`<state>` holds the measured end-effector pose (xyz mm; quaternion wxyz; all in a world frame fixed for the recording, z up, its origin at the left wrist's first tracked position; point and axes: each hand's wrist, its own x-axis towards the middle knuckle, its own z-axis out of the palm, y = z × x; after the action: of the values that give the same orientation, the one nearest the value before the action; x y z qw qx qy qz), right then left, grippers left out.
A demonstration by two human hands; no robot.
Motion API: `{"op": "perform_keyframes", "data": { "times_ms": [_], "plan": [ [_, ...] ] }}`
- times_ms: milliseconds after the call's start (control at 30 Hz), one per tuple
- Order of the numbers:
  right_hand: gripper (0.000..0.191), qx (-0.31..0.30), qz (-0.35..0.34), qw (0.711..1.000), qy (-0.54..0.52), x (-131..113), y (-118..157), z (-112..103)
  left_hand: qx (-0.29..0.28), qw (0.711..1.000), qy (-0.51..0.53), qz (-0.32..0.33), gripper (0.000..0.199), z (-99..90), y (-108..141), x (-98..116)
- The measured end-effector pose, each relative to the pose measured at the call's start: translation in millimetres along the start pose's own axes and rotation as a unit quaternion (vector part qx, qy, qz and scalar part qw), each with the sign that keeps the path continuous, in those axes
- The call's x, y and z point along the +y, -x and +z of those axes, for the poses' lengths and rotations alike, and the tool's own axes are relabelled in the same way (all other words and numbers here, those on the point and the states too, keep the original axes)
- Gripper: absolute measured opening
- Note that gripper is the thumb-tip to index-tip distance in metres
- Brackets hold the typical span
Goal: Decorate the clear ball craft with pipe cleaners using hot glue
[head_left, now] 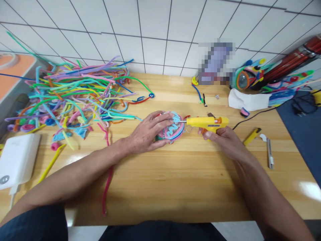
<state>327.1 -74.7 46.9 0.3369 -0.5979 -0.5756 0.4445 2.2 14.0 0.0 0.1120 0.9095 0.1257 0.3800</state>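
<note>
My right hand [220,137] is wrapped round the handle of a yellow hot glue gun [204,123], one finger at its orange trigger. The gun's metal nozzle points left and reaches the right side of a round craft piece of pipe cleaners [178,129], with pink, light blue and purple strands. Over the left part of that piece lies my left hand [152,130], gripping it between fingers and thumb against the table. My fingers hide much of it. Whether glue is coming out cannot be made out.
Loose pipe cleaners [82,87] heap at the left, near a white power bank [20,160]. At the right lie a yellow utility knife [252,136], a grey metal tool [270,153] and a black cord [263,117]. A red thermos [288,62] leans by the tiled wall.
</note>
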Motion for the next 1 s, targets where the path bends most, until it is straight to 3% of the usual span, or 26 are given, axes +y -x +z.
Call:
{"op": "perform_keyframes", "data": {
  "times_ms": [400,800,1000],
  "plan": [
    [0.055,0.018,0.034,0.999,0.012,1.1,0.6,1.5,-0.003,1.000,0.006,0.003,0.069,-0.4,-0.3,-0.7],
    [0.057,0.024,0.022,0.999,0.001,-0.7,1.6,3.0,0.002,1.000,0.011,0.000,0.069,-0.2,-0.5,-0.6],
    [0.056,0.016,0.022,1.000,0.000,0.1,1.6,2.4,-0.028,0.999,0.003,-0.017,0.067,-2.7,0.5,-0.7]
  ]
}}
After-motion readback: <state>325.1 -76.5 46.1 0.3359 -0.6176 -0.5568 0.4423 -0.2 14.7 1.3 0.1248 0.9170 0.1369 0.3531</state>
